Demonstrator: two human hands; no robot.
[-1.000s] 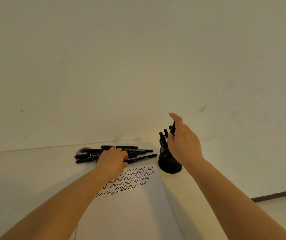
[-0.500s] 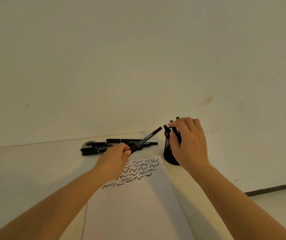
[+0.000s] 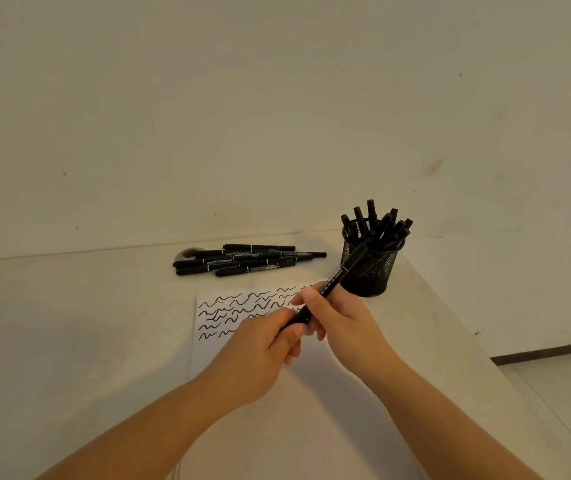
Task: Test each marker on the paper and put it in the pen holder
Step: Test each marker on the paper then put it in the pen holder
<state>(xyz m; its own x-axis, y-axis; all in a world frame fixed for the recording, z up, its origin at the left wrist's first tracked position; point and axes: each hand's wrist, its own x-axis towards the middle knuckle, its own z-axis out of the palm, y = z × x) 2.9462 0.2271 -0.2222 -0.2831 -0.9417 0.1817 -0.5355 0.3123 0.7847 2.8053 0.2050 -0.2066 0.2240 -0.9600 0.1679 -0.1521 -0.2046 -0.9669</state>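
Note:
Both hands hold one black marker above the white paper, which carries several wavy black lines at its top. My left hand grips the marker's lower end. My right hand pinches its middle. The marker's far end points up and right toward the black mesh pen holder, which stands upright with several markers in it. A pile of several black markers lies flat on the table behind the paper.
The white table meets a bare wall at the back. Its right edge runs just past the pen holder, with floor below. A small round grey object lies at the pile's left end.
My left hand lifted a marker from the pile and carried it over the paper. My right hand left the pen holder and came down to take hold of the same marker.

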